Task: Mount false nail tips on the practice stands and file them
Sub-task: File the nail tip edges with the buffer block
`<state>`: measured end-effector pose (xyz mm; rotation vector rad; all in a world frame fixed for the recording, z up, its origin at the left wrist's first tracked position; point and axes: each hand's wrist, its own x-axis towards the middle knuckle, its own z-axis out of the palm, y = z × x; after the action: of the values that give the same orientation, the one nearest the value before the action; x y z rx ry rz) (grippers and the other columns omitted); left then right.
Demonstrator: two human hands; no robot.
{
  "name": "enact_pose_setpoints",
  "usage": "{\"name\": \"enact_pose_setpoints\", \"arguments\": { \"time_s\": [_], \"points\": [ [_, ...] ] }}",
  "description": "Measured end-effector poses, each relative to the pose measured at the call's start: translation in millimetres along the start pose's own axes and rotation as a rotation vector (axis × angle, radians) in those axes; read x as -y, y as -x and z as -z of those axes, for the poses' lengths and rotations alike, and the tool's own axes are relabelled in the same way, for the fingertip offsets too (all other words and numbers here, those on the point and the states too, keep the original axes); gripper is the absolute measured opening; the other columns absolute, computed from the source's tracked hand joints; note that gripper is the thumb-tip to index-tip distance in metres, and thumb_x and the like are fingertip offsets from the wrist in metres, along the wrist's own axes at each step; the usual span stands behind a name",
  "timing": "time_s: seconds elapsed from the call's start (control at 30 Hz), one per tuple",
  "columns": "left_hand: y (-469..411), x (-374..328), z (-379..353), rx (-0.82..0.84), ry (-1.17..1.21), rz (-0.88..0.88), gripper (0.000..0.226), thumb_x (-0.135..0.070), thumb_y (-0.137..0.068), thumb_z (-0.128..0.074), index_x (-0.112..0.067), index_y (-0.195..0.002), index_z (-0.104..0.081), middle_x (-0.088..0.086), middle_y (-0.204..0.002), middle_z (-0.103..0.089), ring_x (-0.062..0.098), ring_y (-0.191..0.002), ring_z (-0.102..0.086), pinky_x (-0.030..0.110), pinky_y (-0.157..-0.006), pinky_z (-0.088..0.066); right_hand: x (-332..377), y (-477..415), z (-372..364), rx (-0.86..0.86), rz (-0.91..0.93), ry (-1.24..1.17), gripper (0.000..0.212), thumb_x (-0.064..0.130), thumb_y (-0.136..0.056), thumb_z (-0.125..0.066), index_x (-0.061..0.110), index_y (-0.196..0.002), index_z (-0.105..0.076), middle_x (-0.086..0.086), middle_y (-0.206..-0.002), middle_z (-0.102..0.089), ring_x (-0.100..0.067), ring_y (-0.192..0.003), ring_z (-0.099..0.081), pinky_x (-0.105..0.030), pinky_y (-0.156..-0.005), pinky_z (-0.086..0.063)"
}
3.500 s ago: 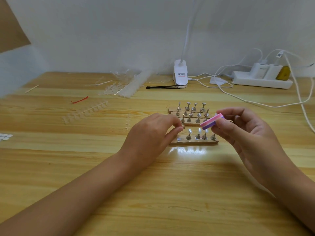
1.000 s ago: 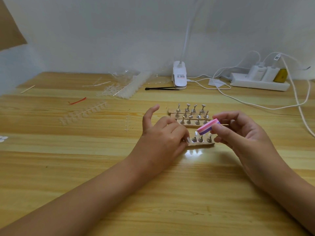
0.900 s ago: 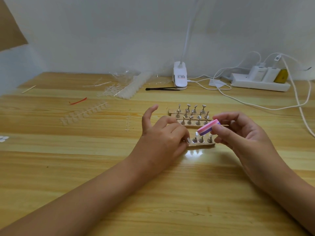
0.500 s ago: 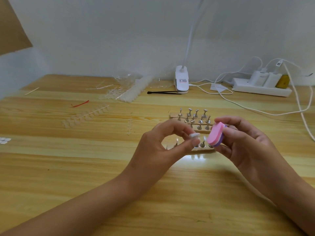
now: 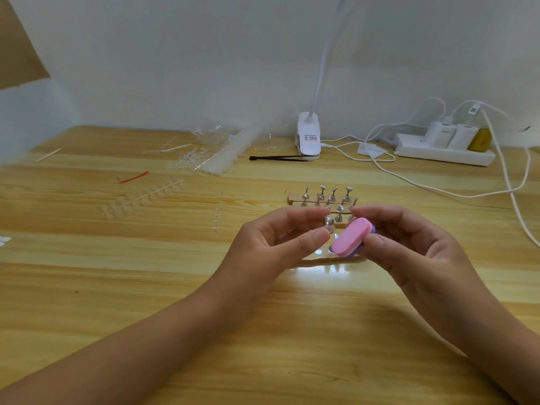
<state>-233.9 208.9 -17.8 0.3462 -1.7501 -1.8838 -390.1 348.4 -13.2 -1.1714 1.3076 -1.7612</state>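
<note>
Two hands: left hand (image 5: 271, 247) and right hand (image 5: 409, 249) are up over the table (image 5: 263, 346), near each other, not touching
Left hand: thumb and first finger pinch a small metal stand (image 5: 329, 225); the other fingers curl loose behind
Stand: up in the air between the hands, just beside the block (image 5: 349, 236); too blurry to tell if a nail tip sits on it
Right hand: thumb below and fingers above are clamped on the block
Block: pink on top, purple under, tilted, pink side toward the camera
Rows (image 5: 324, 197): more metal stands stick up from wood bases on the table, just behind the hands
Near base (image 5: 321, 261): partly hidden under the hands; a few shiny stands show on it
Tip strips (image 5: 143, 197): clear nail tips lie flat on the table, well left of the hands
Clear pile (image 5: 216, 160): more clear bits far back near the wall
Red strip (image 5: 133, 178): lies left of the pile
Tweezers (image 5: 277, 157): black, flat on the table, right by the lamp clip (image 5: 309, 135)
Power strip (image 5: 444, 153): white, far right by the wall, with plugs and white cords
</note>
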Motion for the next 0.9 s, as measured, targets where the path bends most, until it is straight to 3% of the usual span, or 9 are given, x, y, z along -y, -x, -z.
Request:
{"name": "enact_pose_setpoints", "arguments": {
  "time_s": [0.1, 0.23, 0.4, 0.5, 0.6, 0.73, 0.83, 0.9],
  "points": [
    [-1, 1, -2, 0.052, 0.048, 0.018, 0.024, -0.023, -0.078, -0.078, -0.025, -0.103, -0.075, -0.002, -0.107, -0.075, 0.008, -0.102, -0.069, 0.015, -0.080, -0.051, 0, 1, -1, 0.003, 0.043, 0.033, 0.037, 0.035, -0.076, -0.079, 0.022, -0.109, -0.072, -0.004, -0.102, -0.074, -0.016, -0.097, -0.070, -0.020, -0.084, -0.053],
    [0, 4, -3, 0.072, 0.075, 0.017, 0.031, -0.029, -0.074, -0.076, -0.015, -0.101, -0.069, 0.005, -0.109, -0.074, 0.018, -0.104, -0.070, 0.029, -0.090, -0.055, -2, 3, -11, 0.054, 0.098, 0.068, 0.031, 0.034, -0.080, -0.076, 0.020, -0.108, -0.070, -0.006, -0.101, -0.073, -0.019, -0.094, -0.070, -0.027, -0.085, -0.055],
    [-1, 2, -1, 0.061, 0.088, 0.030, 0.020, -0.033, -0.070, -0.076, -0.025, -0.089, -0.072, 0.001, -0.098, -0.074, 0.011, -0.091, -0.069, 0.017, -0.075, -0.051, -2, 5, -18, -0.009, 0.142, 0.044, 0.029, 0.032, -0.080, -0.076, 0.022, -0.106, -0.070, -0.005, -0.098, -0.074, -0.018, -0.089, -0.072, -0.026, -0.080, -0.056],
    [-1, 4, 0, 0.057, 0.078, 0.027, 0.021, -0.033, -0.071, -0.076, -0.023, -0.089, -0.071, 0.005, -0.098, -0.074, 0.014, -0.090, -0.069, 0.019, -0.076, -0.052, -4, 6, -23, 0.029, 0.113, 0.080, 0.028, 0.034, -0.078, -0.077, 0.023, -0.103, -0.071, -0.005, -0.099, -0.074, -0.018, -0.089, -0.072, -0.024, -0.079, -0.056],
    [-2, 5, 1, 0.035, 0.069, 0.027, 0.020, -0.035, -0.068, -0.076, -0.025, -0.086, -0.072, -0.003, -0.092, -0.073, 0.007, -0.086, -0.068, 0.015, -0.074, -0.050, -3, 6, -21, -0.101, 0.150, 0.051, 0.028, 0.035, -0.076, -0.078, 0.026, -0.101, -0.072, -0.003, -0.096, -0.075, -0.017, -0.089, -0.072, -0.026, -0.080, -0.057],
    [-1, 6, -1, 0.033, 0.059, 0.009, 0.025, -0.032, -0.070, -0.075, -0.018, -0.091, -0.069, 0.002, -0.094, -0.074, 0.011, -0.086, -0.070, 0.017, -0.074, -0.052, -3, 7, -23, -0.017, 0.112, 0.082, 0.021, 0.019, -0.078, -0.077, 0.021, -0.099, -0.072, -0.007, -0.098, -0.075, -0.020, -0.090, -0.072, -0.024, -0.079, -0.056],
    [-1, 4, -2, 0.019, 0.038, 0.008, 0.029, -0.033, -0.070, -0.076, -0.016, -0.092, -0.068, -0.002, -0.092, -0.074, 0.006, -0.085, -0.069, 0.014, -0.073, -0.051, -3, 7, -22, -0.123, 0.150, 0.067, 0.023, 0.018, -0.077, -0.073, 0.023, -0.099, -0.073, -0.006, -0.096, -0.074, -0.018, -0.090, -0.071, -0.026, -0.080, -0.057],
    [-1, 5, -1, 0.007, 0.018, 0.009, 0.028, -0.027, -0.073, -0.078, -0.012, -0.094, -0.067, 0.001, -0.094, -0.074, 0.008, -0.087, -0.070, 0.015, -0.074, -0.052, -2, 7, -22, -0.092, 0.145, 0.070, 0.022, 0.013, -0.078, -0.069, 0.019, -0.099, -0.072, -0.007, -0.096, -0.074, -0.018, -0.090, -0.072, -0.025, -0.079, -0.056]
  ]
}}
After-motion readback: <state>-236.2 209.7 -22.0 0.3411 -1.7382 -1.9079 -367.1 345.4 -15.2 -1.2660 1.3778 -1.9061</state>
